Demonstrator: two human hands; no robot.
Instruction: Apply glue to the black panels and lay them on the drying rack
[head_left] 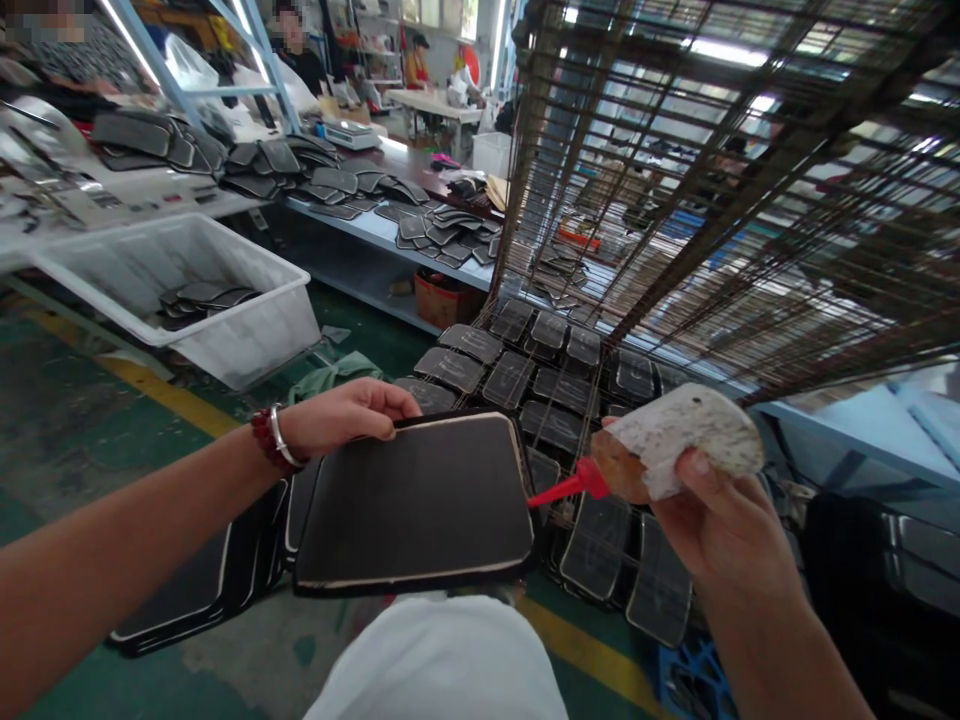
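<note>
My left hand point(367, 408) grips the far edge of a dark, rounded rectangular panel point(420, 505), its thumb over the top. A pale line runs along much of the panel's border. In my right hand point(720, 510) is a glue bottle point(675, 440) with a stained, whitish body, tipped on its side. Its red nozzle point(559, 487) points left, and the tip meets or nearly meets the panel's right edge. More panels of the same kind point(180, 590) lie stacked under and left of the held one.
A wire rack point(637, 180) leans over the right side, with many smaller dark pads point(510, 380) on its lower mesh. A white plastic bin point(247, 330) holds some pads at the left. Piled pads point(330, 185) cover a long bench behind. Several people are in the background.
</note>
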